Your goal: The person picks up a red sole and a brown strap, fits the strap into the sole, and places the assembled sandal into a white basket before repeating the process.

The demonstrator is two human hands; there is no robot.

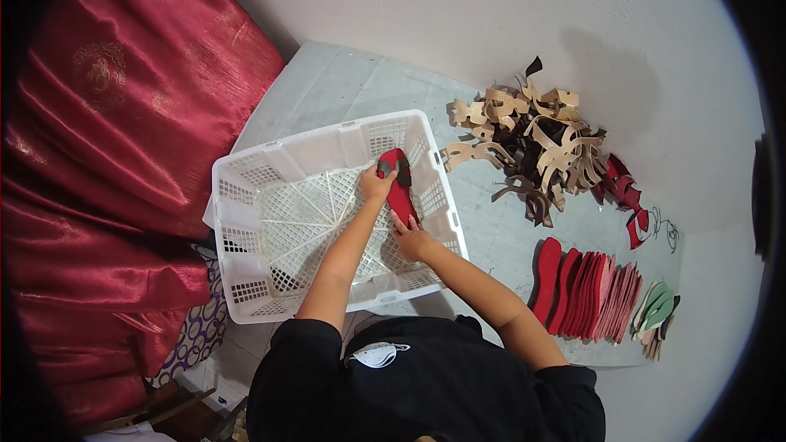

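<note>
A red sandal [398, 192], a flat red sole with dark strap pieces near its upper end, is inside the white plastic basket [319, 133] by its right wall. My left hand [377, 184] is closed on the strap end, thumb and fingers at the left edge of the sole. Lower down, my right hand [413, 241] grips the heel end with its fingers against the red surface. Both forearms reach over the basket's near rim. Part of the sandal's edge is hidden by my fingers.
Right of the basket on the grey tabletop [483, 233] lies a pile of gold and dark straps [544, 143]. Dark red straps [620, 188] lie beside it. Nearer me is a row of red soles [585, 290], then green pieces [655, 304]. A red curtain [139, 155] hangs left.
</note>
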